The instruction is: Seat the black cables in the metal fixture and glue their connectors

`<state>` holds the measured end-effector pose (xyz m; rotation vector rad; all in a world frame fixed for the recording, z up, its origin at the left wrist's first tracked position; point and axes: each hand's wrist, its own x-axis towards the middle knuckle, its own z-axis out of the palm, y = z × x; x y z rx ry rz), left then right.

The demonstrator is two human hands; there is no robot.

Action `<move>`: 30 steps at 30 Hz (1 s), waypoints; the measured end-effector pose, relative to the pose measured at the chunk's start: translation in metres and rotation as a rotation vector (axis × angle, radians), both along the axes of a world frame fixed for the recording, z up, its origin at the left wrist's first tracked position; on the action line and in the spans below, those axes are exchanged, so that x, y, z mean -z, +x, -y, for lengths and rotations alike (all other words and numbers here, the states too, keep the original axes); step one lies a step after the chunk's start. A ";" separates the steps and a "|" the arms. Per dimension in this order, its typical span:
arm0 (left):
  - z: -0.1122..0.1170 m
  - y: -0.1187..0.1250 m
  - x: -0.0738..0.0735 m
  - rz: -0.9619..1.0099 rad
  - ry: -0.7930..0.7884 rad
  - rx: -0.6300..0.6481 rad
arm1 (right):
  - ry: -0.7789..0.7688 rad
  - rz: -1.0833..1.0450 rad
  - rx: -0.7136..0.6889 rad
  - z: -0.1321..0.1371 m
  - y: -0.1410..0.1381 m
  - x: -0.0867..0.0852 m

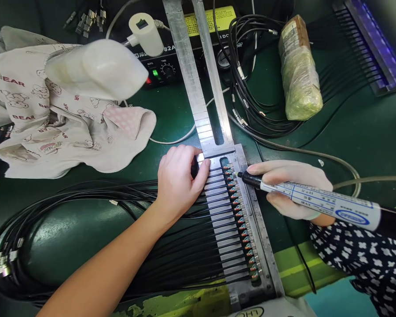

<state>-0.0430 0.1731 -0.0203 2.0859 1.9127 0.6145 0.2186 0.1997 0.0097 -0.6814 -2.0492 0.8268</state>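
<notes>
A long metal fixture (218, 211) lies across the mat, holding a row of black cables side by side in its slots. Their stripped ends with small metal connectors (242, 220) line its right side. My left hand (181, 174), bare, grips the fixture's upper left edge, thumb on top and fingers partly hidden. In my right hand (293, 187), which wears a white glove, is a glue dispensing syringe (320, 200) with a white, blue-printed barrel. Its black tip points left at the uppermost connectors; whether it touches them I cannot tell.
A black dispenser box (158, 72) with a lit display stands behind, with a white plug adapter (147, 35). Bear-printed cloth (75, 119) and a white bottle (99, 68) lie left. Coiled cables (247, 101), a wrapped block (300, 70) and a purple-lit unit (379, 48) occupy the right.
</notes>
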 end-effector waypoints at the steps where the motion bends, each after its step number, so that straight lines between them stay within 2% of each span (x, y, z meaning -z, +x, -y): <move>1: 0.000 0.000 0.000 -0.001 -0.003 -0.001 | 0.002 -0.002 0.001 0.000 0.000 0.000; 14: 0.000 0.000 -0.001 0.008 0.009 0.008 | -0.033 -0.019 0.013 0.000 -0.003 -0.002; 30: 0.000 0.000 0.000 -0.002 -0.004 0.001 | 0.007 0.000 -0.008 0.001 0.001 0.000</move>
